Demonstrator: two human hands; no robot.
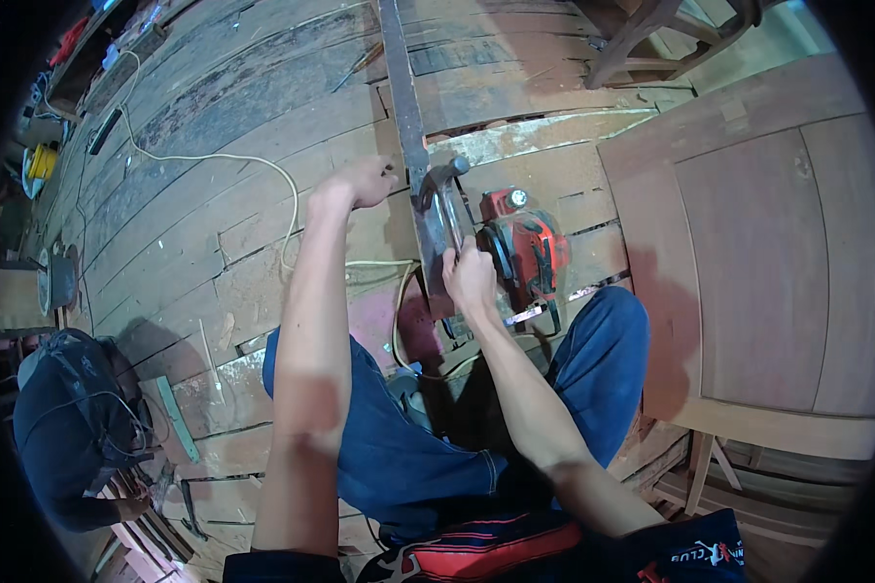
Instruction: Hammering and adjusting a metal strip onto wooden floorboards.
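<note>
My right hand (471,276) is wrapped round the handle of a claw hammer (448,209). The hammer's head lies over a long, narrow dark board (401,83) that runs away from me between my knees. Left of this board, my left hand (362,182) is closed, its fingertips pinched near the board's edge. Something small and dark shows at those fingertips, too small to name. Just right of the hammer, a red and black power tool (535,251) rests on the floor, apart from my right hand.
A pale cord (214,156) snakes across the plank floor (253,209) on the left. A screwdriver-like tool (358,67) lies beyond my left hand. On the right is a large wooden panel (749,272). A dark bag (78,428) and a green strip (177,420) are at lower left.
</note>
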